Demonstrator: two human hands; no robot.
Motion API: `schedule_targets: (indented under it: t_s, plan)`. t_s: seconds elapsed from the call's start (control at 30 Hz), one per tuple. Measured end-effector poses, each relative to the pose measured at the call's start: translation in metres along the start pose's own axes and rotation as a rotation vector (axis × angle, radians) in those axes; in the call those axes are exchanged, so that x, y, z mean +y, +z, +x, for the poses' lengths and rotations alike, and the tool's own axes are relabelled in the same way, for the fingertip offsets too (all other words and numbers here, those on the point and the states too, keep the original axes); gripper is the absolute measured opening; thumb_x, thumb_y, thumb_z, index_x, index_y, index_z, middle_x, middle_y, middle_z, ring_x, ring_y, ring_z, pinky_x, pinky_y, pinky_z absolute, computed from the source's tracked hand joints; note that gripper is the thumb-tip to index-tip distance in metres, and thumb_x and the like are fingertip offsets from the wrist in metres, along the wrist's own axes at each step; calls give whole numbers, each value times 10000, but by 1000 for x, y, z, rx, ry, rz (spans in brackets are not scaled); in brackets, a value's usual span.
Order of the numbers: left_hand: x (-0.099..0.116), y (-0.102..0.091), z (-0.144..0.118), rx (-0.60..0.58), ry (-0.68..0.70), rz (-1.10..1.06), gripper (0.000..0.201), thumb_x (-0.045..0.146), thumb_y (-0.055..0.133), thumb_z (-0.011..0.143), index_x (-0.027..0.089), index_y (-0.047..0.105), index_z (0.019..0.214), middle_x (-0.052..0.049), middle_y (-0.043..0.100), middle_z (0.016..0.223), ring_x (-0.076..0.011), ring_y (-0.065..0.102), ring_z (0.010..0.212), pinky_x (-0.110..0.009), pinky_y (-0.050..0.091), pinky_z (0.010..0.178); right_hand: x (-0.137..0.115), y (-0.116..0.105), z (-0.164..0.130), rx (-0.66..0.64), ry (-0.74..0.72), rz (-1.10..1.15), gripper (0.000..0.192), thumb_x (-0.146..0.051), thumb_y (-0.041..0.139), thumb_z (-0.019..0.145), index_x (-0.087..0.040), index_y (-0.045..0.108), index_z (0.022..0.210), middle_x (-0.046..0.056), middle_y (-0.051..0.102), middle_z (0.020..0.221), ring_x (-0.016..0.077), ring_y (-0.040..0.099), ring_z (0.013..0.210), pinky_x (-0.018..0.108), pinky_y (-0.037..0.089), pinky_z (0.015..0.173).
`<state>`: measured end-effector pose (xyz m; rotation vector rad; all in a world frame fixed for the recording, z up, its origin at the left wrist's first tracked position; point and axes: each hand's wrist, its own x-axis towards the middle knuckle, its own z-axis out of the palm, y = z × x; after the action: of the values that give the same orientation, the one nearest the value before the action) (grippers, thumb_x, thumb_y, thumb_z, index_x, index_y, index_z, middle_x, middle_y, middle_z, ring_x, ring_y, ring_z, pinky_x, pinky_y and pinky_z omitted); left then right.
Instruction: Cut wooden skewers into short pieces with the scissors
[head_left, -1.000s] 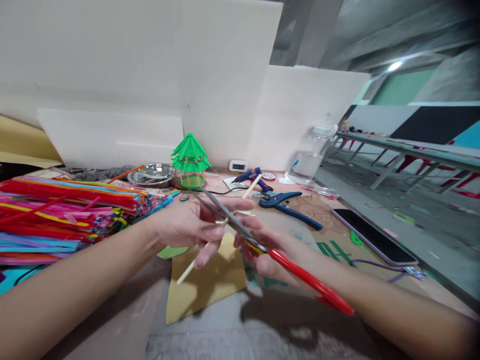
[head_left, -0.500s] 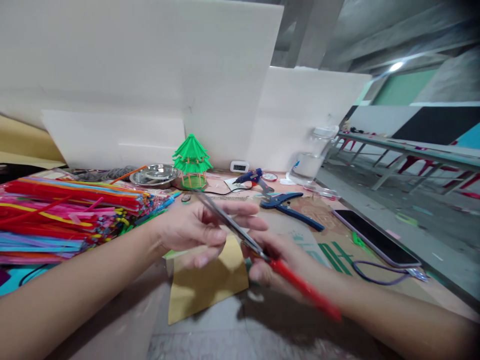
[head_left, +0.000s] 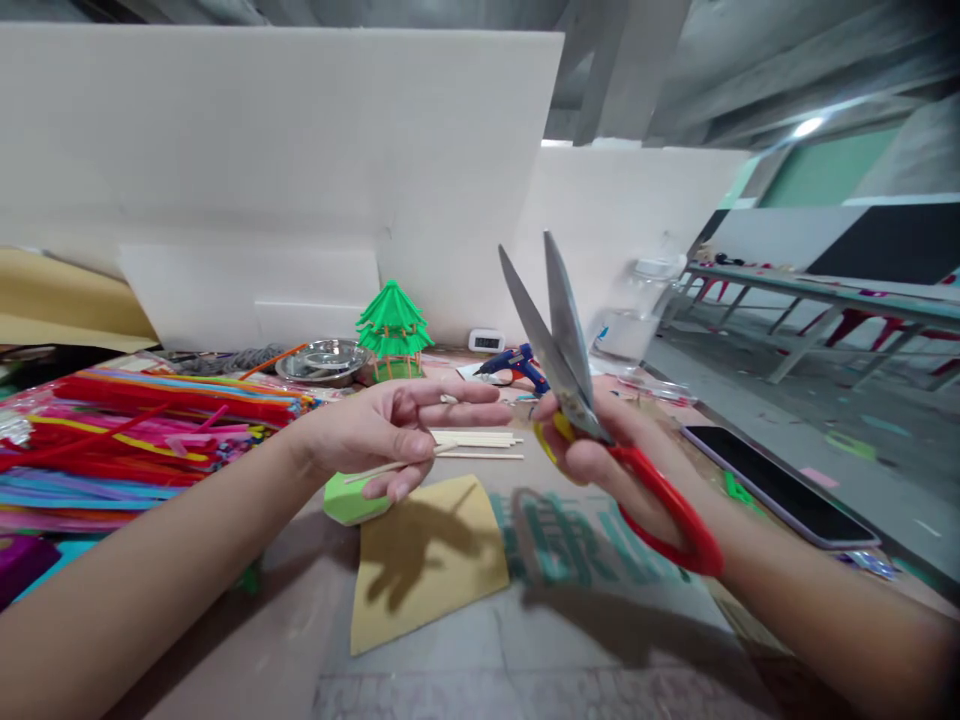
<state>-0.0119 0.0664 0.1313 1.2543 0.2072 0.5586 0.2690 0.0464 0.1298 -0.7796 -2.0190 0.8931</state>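
Observation:
My left hand is palm up, its thumb pressing a thin wooden stick against the fingers. A small pale bit lies at its upper fingers. In my right hand are scissors with red and yellow handles, blades spread and pointing up. Beneath the left hand sit a light green block and a tan paper sheet. Several pale sticks lie behind its fingertips. Further back stands a green tiered-roof model.
Bundles of coloured pipe cleaners cover the left side. A metal dish, a small digital clock and a blue glue gun sit at the back. On the right are a phone and a clear plastic jar.
The scissors have moved away from my left hand, to the right and upward, and their blades now point up and apart. The pale sticks behind the left hand have come into view.

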Motion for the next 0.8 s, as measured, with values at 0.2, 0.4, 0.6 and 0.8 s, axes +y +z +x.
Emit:
schedule_targets:
  t_s: [0.2, 0.4, 0.6, 0.8]
  plan:
    - [5, 0, -7, 40, 28, 72, 462, 173, 694, 896, 284, 642, 1341, -154, 403, 1587, -44, 694, 544, -133, 533, 455, 32, -20, 27, 11, 252, -480, 372, -507, 558, 907, -181, 600, 1082, 35, 640, 798, 173, 568, 619, 277, 431, 578]
    - [1, 9, 4, 166, -65, 357, 367, 118, 612, 939, 243, 661, 1281, -143, 613, 1419, -82, 729, 678, -168, 564, 567, 67, -20, 23, -187, 369, -951, 369, -402, 531, 928, -163, 614, 1196, 148, 760, 1006, 302, 716, 869, 313, 465, 647]
    - [-26, 18, 22, 235, -116, 655, 336, 98, 484, 970, 219, 655, 1232, -73, 710, 1194, -64, 677, 677, -182, 536, 592, 94, -24, 18, -286, 260, -1085, 499, -355, 535, 927, -109, 572, 1360, 202, 713, 1185, 337, 707, 1037, 402, 542, 838]
    - [-21, 38, 25, 160, -235, 692, 306, 109, 479, 976, 171, 657, 1216, -48, 717, 1041, -56, 649, 646, -167, 520, 614, 70, -22, 22, -97, -90, -1056, 647, -381, 596, 907, -200, 460, 1513, 190, 562, 1457, 376, 648, 1203, 478, 563, 949]
